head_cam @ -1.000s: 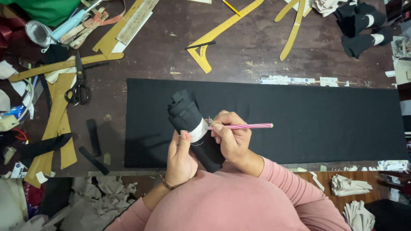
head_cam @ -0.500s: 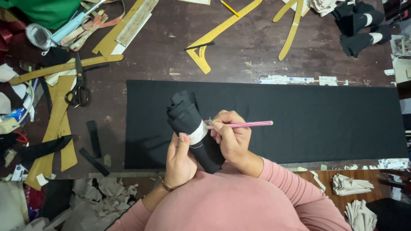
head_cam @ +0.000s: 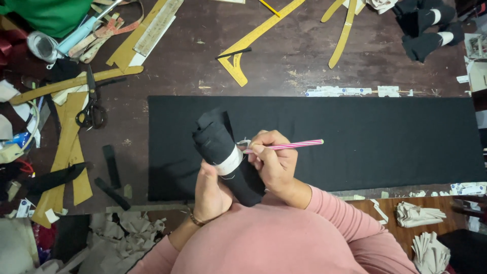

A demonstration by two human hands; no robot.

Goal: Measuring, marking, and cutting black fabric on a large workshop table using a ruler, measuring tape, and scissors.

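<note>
**Marking the paper band on a black fabric roll**

The person stands at the worktable and holds a roll of black fabric upright-tilted above the black cloth sheet spread on the table. The left hand is wrapped around the lower part of the roll, fingers closed on it, just under the white paper band. The right hand pinches a pink striped pencil, tip at the band's edge, approx. touching it.

Step in hand, I judge: writing or marking on the band. The next move needs a steady roll & light pressure, because the band sits on soft cloth. Scissors and a yellow ruler lie well apart, on the left and behind.
</note>
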